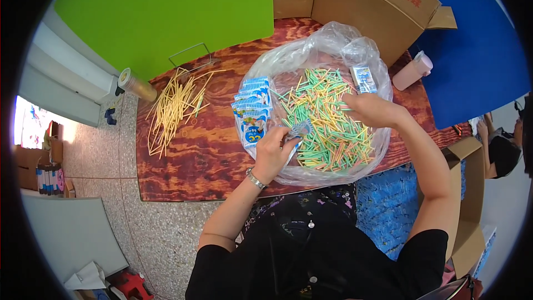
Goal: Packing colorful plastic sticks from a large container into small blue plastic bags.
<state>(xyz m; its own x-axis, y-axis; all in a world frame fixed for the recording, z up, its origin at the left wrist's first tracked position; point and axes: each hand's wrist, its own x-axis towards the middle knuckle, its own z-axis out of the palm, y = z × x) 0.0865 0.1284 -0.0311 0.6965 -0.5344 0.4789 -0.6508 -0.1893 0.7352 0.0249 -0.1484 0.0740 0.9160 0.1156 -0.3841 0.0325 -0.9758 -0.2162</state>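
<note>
My left hand (271, 149) pinches a small clear-and-blue plastic packet (300, 129) above the near left part of a heap of short thin sticks (322, 116) in green, yellow and pink. At the heap's right side is my right hand (373, 110), its fingers drawn together at the sticks; what lies between the fingertips is too small to make out. A large clear plastic bag (286, 58), spread wide, surrounds the heap. Inside it, along the left, lies an overlapping row of blue-and-white packets (254, 103). A small printed packet (363, 79) rests at the bag's right.
Long yellow sticks (175, 105) lie loose on the red wood-patterned table (205, 172). Near them are a clear jar (137, 85) and a wire stand (190, 55). A pink bottle (412, 70) and a cardboard box (372, 5) stand beyond the bag. Another person (502, 153) is at far right.
</note>
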